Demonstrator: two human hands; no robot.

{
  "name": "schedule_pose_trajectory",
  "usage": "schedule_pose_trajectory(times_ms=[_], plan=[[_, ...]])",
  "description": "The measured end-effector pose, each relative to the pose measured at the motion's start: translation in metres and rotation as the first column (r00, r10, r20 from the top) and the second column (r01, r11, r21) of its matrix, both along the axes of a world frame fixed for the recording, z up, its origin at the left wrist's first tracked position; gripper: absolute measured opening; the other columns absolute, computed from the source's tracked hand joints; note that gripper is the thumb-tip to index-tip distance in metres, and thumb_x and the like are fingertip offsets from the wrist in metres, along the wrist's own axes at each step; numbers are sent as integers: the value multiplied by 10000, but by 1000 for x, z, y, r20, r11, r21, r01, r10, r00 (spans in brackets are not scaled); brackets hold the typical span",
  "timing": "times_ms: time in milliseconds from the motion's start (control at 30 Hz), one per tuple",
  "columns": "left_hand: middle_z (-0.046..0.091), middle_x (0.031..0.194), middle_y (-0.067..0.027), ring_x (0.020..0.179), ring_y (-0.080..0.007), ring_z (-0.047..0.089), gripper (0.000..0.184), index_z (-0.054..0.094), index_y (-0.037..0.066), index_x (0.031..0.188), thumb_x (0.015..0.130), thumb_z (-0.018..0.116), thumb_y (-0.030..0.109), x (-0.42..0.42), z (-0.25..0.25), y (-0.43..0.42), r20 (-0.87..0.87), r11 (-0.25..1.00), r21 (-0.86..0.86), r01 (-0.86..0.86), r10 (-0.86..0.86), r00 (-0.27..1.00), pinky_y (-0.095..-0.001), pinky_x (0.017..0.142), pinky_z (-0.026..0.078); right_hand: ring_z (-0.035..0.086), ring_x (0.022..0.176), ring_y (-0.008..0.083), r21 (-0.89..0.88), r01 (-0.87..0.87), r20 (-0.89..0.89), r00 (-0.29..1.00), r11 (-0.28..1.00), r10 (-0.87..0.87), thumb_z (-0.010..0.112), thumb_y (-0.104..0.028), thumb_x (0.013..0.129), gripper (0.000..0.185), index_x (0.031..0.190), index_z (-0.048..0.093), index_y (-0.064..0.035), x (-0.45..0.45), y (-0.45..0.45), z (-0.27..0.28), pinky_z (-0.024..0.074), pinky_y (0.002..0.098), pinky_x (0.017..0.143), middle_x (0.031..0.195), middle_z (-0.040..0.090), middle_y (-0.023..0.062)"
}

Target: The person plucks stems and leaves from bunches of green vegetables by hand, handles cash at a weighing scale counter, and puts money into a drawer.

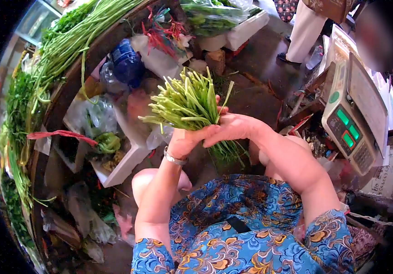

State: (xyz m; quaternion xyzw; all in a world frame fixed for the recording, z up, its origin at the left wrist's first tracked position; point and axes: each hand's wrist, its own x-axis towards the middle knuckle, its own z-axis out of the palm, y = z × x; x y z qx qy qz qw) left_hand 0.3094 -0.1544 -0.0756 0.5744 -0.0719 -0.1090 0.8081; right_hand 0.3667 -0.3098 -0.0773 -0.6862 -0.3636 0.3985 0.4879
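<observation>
Both of my hands grip one thick bunch of leafy greens (185, 102) in front of me. The pale cut stem ends fan out up and to the left, while the darker thin leaves hang below my hands. My left hand (189, 140), with a silver bracelet at its wrist, is closed around the underside of the bunch. Against its right side, my right hand (235, 127) wraps the stems, and its fingertips show behind them. The two hands touch each other. One stem sticks out to the right of the others.
Long green beans (75, 45) and herbs lie along the curved stall edge at left. Below are a blue plastic jug (125, 61), a white foam box (130, 164) and plastic bags. A digital scale (354, 123) stands at right. A person in light trousers (304, 34) stands beyond.
</observation>
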Motion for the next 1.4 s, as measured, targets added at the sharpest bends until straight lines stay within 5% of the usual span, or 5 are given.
schedule_pose_trajectory(times_ms=[200,233,300,500,1400], plan=[[623,1091,-178,1102,-318,561,307,586,-44,1030,744,641,51,1,10,8,-41,984,26,-177,178,983,-420,995,413,515,1060,167,-127,146,157,980,981,-125,750,-411,692,676,1242,518,-92,3,12,-7,396,258,935,1147,587,73],[634,1025,-166,1057,-301,584,278,584,-35,1008,749,639,50,2,14,12,-29,976,34,-215,216,976,-405,967,436,511,1073,170,140,80,-205,977,987,-50,775,-369,686,727,1277,480,-63,4,9,5,386,263,954,1169,568,92],[634,854,-109,878,-243,635,232,574,-22,977,770,638,60,2,24,20,-102,954,21,-301,301,948,-357,852,499,516,1077,176,153,76,-24,997,985,-73,796,-300,687,763,1299,449,-5,14,2,3,386,297,967,1167,562,103],[642,875,-68,766,-171,627,233,614,-19,957,748,700,36,4,20,34,-106,927,36,-374,375,921,-277,702,511,522,740,47,239,495,-261,861,835,-436,662,-145,847,110,877,619,-47,28,-6,24,430,215,664,796,590,-35],[648,923,-47,793,-135,617,299,615,-9,1007,737,728,52,12,11,-2,-12,952,178,-248,254,967,-266,714,503,566,695,96,240,571,-234,819,785,-524,651,-104,823,110,821,630,4,9,-14,15,466,247,657,740,618,25]])
